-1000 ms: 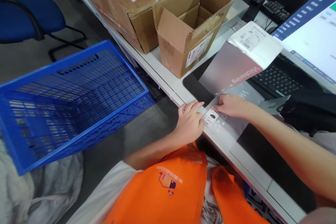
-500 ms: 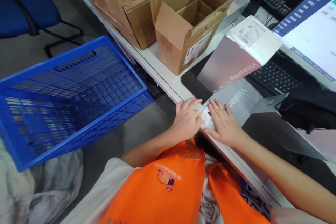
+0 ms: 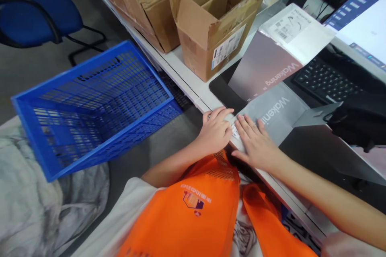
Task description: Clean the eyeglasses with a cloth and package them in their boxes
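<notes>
Touching label (image 3: 235, 131), right grip (image 3: 255, 141) flat

Grey lettered packaging (image 3: 279, 108) lies at the desk edge (image 3: 196, 87), white label (image 3: 235, 131) partly covered.

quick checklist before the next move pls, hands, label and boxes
1. Right hand flat on the gray packaging: ok, palm down at its near end.
2. Label fully uncovered: not ok, the right hand's fingers hide part of it.
3. Left hand close to the label: ok, at the desk edge with fingers bent.
4. Anything held under the left hand: cannot tell, the hand blocks the view.
5. Cardboard box open at the top: ok.
</notes>
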Motion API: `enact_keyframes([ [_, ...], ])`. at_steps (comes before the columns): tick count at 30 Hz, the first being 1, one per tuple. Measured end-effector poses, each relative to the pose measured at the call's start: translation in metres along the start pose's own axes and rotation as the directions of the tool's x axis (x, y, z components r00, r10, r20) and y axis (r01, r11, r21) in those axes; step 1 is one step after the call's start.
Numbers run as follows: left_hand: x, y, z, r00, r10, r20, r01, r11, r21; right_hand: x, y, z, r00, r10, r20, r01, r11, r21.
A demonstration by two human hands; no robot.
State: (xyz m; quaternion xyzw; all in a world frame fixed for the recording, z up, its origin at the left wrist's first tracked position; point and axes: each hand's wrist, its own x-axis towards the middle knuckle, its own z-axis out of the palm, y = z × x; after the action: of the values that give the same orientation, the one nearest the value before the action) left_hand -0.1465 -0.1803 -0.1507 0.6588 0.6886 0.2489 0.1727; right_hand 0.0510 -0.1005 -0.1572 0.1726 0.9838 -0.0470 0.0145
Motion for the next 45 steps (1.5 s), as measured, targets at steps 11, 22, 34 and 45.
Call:
enact_keyframes([
  [11, -0.008, 0.002, -0.007, 0.999, 0.027, 0.033, -0.031, 0.994, 0.110, 0.002, -0.014, 0.000, 0.999, 0.009, 0.044, -0.011, 0.999, 0.053],
  [22, -0.008, -0.030, -0.015, 0.987, 0.108, -0.117, -0.110, 0.994, -0.008, 0.003, -0.017, 0.000, 1.000, 0.003, 0.027, -0.007, 0.993, 0.120],
  [34, -0.014, -0.047, 0.010, 0.903, 0.413, 0.121, -0.426, 0.897, 0.121, -0.019, 0.007, -0.002, 0.991, 0.111, -0.078, -0.091, 0.971, 0.219],
  [45, -0.027, -0.065, 0.006, 0.851, 0.518, 0.084, -0.524, 0.835, 0.169, -0.015, 0.001, 0.002, 0.944, 0.329, -0.037, -0.327, 0.944, 0.038],
])
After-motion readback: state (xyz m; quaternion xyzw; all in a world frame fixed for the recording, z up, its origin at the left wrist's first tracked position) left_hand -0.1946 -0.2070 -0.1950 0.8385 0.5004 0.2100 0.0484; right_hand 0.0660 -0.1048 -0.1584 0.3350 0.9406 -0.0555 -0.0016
